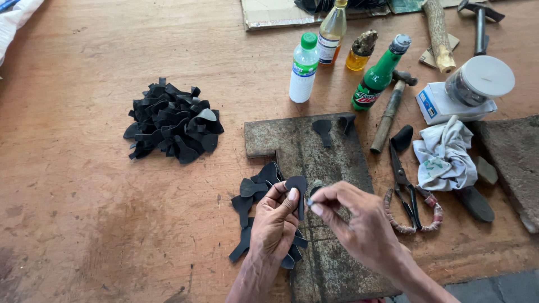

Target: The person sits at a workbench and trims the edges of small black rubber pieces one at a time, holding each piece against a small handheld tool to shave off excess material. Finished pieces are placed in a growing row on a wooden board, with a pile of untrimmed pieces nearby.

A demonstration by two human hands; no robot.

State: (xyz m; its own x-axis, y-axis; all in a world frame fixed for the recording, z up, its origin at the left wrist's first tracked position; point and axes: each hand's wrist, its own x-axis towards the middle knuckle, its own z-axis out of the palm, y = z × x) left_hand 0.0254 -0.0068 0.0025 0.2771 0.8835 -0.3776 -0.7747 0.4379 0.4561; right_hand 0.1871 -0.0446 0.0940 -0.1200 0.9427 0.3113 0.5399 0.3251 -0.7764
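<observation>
the left hand (275,221) pinched a small black cutout piece (298,191) between thumb and fingers, holding it up just above the rusty metal plate (314,154) on the wooden desk (84,196). the piece was flat and rounded at the top with a narrow tail, and it looked thin, light and limp, like leather or rubber, so it would likely bend if held by the tail alone; the broad rounded end seemed the firmer place to grip it. the right hand (359,221) had its fingertips closed together on something small and pale beside the piece, too small to tell what. under the left wrist lay a loose spread of similar black pieces (252,193), partly on the plate and partly on the desk. a larger heap of black pieces (173,120) sat well apart to the left. two more cutouts lay at the far edge of the plate. beyond stood a white plastic bottle (304,67) and a green bottle (380,73), with a hammer (390,109), scissors (405,193) and a crumpled cloth (443,154) to the right.
</observation>
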